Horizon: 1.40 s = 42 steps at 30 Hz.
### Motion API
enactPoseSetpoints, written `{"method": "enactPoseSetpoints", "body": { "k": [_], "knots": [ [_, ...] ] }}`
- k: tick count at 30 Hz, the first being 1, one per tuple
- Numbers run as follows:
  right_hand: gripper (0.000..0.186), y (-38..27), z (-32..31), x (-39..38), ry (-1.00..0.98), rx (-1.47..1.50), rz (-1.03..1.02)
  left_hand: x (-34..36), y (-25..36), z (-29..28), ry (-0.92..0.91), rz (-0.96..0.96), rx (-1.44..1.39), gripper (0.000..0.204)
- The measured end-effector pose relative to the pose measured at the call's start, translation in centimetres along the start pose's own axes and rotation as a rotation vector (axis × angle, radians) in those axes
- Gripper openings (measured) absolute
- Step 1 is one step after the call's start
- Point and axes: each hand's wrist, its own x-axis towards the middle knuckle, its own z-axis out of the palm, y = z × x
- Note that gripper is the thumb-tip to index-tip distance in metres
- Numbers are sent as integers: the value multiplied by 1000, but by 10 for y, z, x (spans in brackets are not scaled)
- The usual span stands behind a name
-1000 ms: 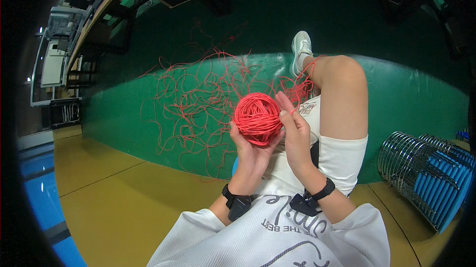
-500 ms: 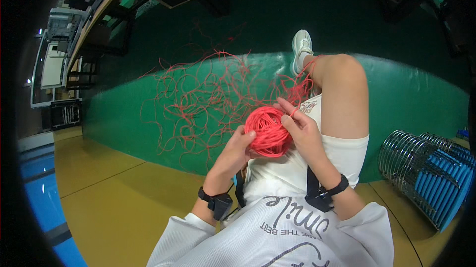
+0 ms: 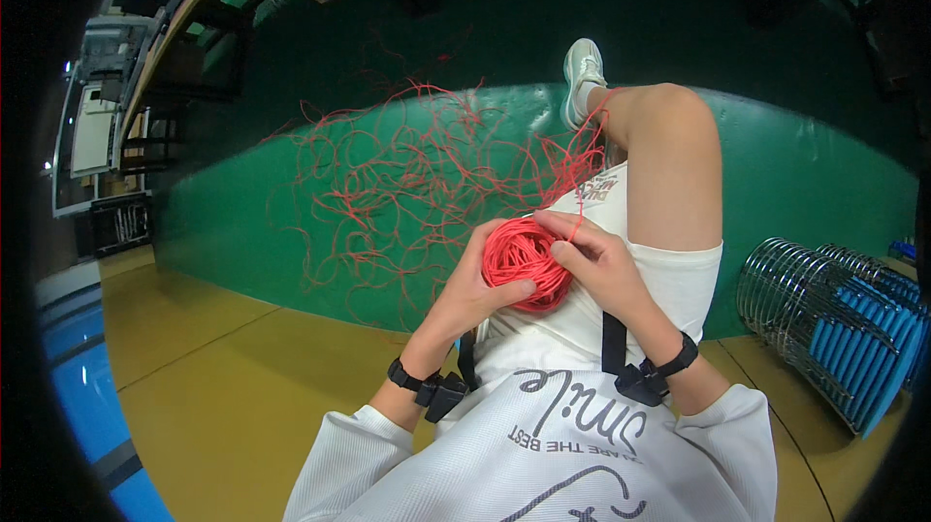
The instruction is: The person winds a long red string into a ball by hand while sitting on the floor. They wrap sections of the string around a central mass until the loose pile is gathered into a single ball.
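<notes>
The left hand [image 3: 473, 295] is clamped around the red cord ball [image 3: 525, 262] above the white shorts [image 3: 671, 291]. The right hand [image 3: 606, 268] pinches a strand [image 3: 580, 213] at the ball's right side; loose cord [image 3: 367, 201] lies tangled across the green floor [image 3: 795, 173].

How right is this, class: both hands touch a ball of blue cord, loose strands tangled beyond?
The colour is wrong: the head view shows a ball of red cord. The left hand and right hand touch it, loose strands tangled beyond.
</notes>
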Motion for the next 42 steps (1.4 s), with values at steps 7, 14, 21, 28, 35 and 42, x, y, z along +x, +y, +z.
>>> {"method": "enactPoseSetpoints", "body": {
  "k": [7, 14, 21, 28, 35, 42],
  "knots": [
    [32, 7, -8, -6, 29, 207, 76, 14, -9, 0, -42, 5, -36, 89],
    [33, 1, -11, -7, 25, 249, 16, 16, -5, -1, -66, -15, 8, 87],
    [34, 13, -6, -8, 157, 149, 8, 19, -13, 1, -62, 23, 37, 88],
    [34, 14, -5, -7, 189, 114, 29, 18, -9, 0, -63, 32, 27, 86],
    [32, 5, -5, -10, 168, -75, -101, 15, 24, 1, -119, -11, 211, 89],
    [23, 4, -1, -12, 164, -122, -178, 9, 9, 2, -64, 39, 178, 94]
  ]
}}
